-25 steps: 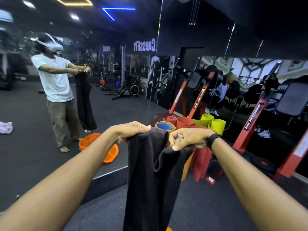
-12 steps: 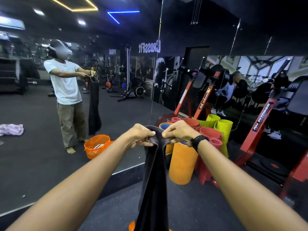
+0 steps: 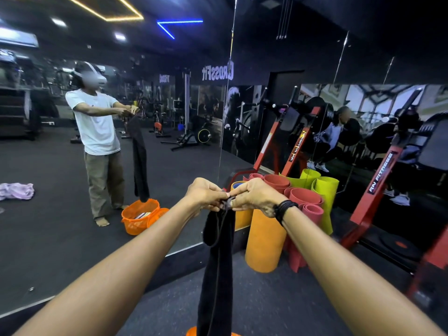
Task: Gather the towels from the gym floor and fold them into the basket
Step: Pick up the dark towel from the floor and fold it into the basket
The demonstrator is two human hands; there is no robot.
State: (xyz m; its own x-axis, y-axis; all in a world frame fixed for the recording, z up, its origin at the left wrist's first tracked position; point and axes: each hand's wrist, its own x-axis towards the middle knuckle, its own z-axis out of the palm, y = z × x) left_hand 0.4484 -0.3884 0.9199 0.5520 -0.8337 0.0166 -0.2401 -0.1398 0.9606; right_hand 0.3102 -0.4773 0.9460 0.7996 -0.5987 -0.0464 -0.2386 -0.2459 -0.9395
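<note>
A black towel (image 3: 217,270) hangs down in a narrow folded strip in front of me. My left hand (image 3: 206,194) and my right hand (image 3: 254,195) are pressed together at chest height, both pinching its top edge. A sliver of the orange basket (image 3: 191,332) shows at the bottom edge, right below the towel. The wall mirror shows the same basket as a reflection (image 3: 140,215) beside my reflected feet. A pale pink towel (image 3: 17,191) appears in the mirror, lying crumpled on the floor at the far left.
A large mirror wall (image 3: 60,238) stands just ahead, its base ledge near my arms. Rolled exercise mats (image 3: 266,238) in orange, red and yellow-green stand upright to the right. Red gym machine frames (image 3: 373,197) rise behind them. The floor is dark rubber.
My hands came together, bringing the two top corners of the black towel to meet, so the wide hanging cloth became a narrow strip. The view shifted slightly left and back.
</note>
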